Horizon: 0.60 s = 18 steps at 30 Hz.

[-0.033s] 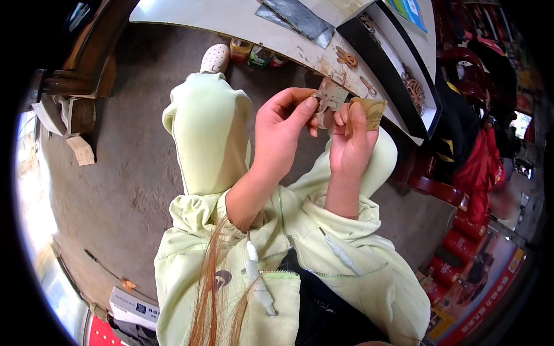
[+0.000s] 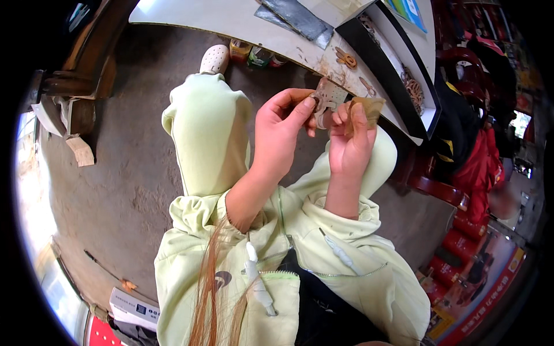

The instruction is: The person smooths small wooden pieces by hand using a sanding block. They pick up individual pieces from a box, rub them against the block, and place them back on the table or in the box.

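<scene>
Between the thumb and fingers of my left hand (image 2: pixel 281 124) is a small brown piece (image 2: pixel 319 102) with a looped outline, partly covered by the fingertips. Just to its right, my right hand (image 2: pixel 352 141) grips a bent yellowish-brown sheet that looks like sandpaper (image 2: pixel 369 108), thumb against its near side. The hands are close together above my knee, near the table edge. I cannot tell whether the sheet touches the piece.
On the white table (image 2: pixel 231 14) lie a loose brown cut-out (image 2: pixel 346 58), another piece (image 2: pixel 367 86), brown dust and dark grey sheets (image 2: pixel 297 20). An open black box (image 2: pixel 384 69) holds several brown pieces. Jars (image 2: pixel 259 56) stand under the table; a dark red chair (image 2: pixel 438 190) is at the right.
The sheet in my right hand has tilted and bent, so its face shows differently. My left hand has shifted very slightly to the left with the brown piece.
</scene>
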Available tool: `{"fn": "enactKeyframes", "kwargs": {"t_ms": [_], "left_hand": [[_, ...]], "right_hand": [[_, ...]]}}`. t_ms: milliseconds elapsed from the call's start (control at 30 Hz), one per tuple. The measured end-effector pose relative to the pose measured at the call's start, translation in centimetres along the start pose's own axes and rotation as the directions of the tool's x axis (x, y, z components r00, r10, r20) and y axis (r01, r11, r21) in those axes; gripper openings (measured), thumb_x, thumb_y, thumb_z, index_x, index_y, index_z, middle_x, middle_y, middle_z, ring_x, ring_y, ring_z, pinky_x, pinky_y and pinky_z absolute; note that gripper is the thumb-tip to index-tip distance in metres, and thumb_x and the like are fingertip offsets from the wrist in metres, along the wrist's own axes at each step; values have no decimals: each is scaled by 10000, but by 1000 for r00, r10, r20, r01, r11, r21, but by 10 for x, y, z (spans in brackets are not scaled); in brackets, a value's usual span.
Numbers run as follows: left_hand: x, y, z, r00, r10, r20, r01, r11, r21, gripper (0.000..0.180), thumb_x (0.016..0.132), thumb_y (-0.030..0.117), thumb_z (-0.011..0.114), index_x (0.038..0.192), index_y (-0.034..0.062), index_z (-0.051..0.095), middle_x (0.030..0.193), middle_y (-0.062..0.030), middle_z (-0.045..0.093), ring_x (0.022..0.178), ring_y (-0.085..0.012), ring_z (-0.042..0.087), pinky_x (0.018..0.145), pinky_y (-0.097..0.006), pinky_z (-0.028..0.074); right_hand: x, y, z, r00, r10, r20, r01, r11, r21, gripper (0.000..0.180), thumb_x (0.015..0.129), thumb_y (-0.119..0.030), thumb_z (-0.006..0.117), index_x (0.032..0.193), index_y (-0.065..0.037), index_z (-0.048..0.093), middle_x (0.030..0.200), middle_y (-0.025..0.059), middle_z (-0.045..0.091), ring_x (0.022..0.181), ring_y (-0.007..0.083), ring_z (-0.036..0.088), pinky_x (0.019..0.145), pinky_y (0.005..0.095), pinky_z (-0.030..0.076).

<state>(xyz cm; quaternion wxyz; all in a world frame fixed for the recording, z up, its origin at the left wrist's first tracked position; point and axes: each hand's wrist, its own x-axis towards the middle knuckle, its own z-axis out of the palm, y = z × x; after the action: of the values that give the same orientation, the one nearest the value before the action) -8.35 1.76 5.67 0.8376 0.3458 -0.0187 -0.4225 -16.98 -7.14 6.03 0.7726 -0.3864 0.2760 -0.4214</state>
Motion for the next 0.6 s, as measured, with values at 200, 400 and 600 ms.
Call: {"fn": "enactKeyframes", "kwargs": {"t_ms": [200,400,600], "left_hand": [[2,-3,-3,996,8,-88,-3,998,57,145,893,70,589,992,-29,625,769,-10,592,616,-60,499,522,-211,397],[1,-3,-1,995,3,-100,7,995,104,136,889,77,590,979,-16,631,743,6,576,610,-50,488,525,-205,388],[2,-5,-1,994,5,-106,6,995,103,129,888,76,588,969,-14,635,745,11,580,610,-44,483,525,-204,383]], "right_hand": [[-1,-6,10,869,463,177,-464,635,618,189,947,-157,532,1051,0,520,822,39,510,708,115,463,612,238,426],[-2,-10,10,803,466,370,-577,455,678,183,950,-155,460,998,15,507,647,7,419,569,96,367,518,216,339],[-1,-10,8,793,475,380,-588,435,682,184,945,-165,455,984,9,502,615,-2,398,540,90,342,501,219,318]]}}
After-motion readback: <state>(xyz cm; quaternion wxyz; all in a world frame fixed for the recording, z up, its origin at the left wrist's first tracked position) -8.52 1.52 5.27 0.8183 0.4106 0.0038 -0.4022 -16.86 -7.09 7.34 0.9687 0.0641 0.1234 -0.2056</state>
